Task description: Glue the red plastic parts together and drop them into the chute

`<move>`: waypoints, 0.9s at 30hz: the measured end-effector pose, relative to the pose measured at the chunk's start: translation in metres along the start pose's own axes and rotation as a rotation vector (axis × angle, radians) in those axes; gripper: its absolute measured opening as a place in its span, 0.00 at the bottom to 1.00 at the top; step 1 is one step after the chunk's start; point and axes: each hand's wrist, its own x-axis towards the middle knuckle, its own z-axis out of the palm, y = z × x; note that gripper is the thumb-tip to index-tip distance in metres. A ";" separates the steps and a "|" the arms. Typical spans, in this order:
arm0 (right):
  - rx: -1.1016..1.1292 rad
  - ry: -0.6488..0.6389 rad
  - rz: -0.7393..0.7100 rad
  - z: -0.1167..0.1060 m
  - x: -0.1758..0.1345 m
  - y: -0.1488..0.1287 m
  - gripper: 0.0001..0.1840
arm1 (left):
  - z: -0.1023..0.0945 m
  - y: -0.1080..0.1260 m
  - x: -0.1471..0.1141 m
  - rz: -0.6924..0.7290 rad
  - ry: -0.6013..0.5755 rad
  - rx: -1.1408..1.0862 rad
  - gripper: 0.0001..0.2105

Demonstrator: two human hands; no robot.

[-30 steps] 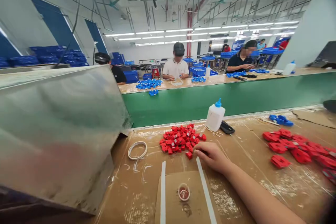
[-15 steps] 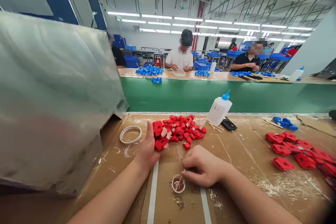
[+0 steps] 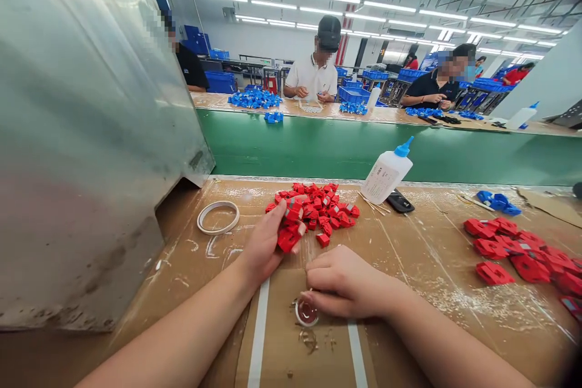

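Note:
My left hand (image 3: 261,245) is closed around red plastic parts (image 3: 289,237), holding them in front of a heap of similar small red pieces (image 3: 325,209). My right hand (image 3: 341,284) is pinched just above a small round cup (image 3: 298,319) with reddish-brown liquid in it. The thin stick in its fingers is mostly hidden now; half a second ago its tip showed inside the cup. Under the cup lies a cardboard sheet (image 3: 273,351) with white tape strips.
A roll of tape (image 3: 202,225) lies left, near a metal housing (image 3: 100,151). Behind are a white bottle with blue nozzle (image 3: 386,177), thin sticks (image 3: 373,205) and a black object (image 3: 401,201). Larger red parts (image 3: 530,267) and blue parts (image 3: 498,201) lie right. People work across the green barrier (image 3: 291,148).
The view has tilted down and shifted slightly. My left hand has turned the red parts a little. My right hand has moved slightly over the cup, and the stick is now covered.

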 end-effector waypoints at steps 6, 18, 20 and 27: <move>0.007 0.002 0.007 -0.001 -0.003 -0.002 0.18 | -0.002 -0.005 0.002 0.112 0.084 0.196 0.27; 0.121 0.129 0.021 0.007 -0.004 0.004 0.16 | -0.004 -0.007 -0.004 0.104 -0.025 0.766 0.16; 0.135 0.120 0.018 0.009 -0.004 0.007 0.17 | -0.005 -0.008 -0.005 0.107 -0.027 0.800 0.16; 0.247 0.066 0.074 0.009 -0.005 0.008 0.18 | -0.003 -0.007 -0.004 -0.067 -0.005 0.515 0.27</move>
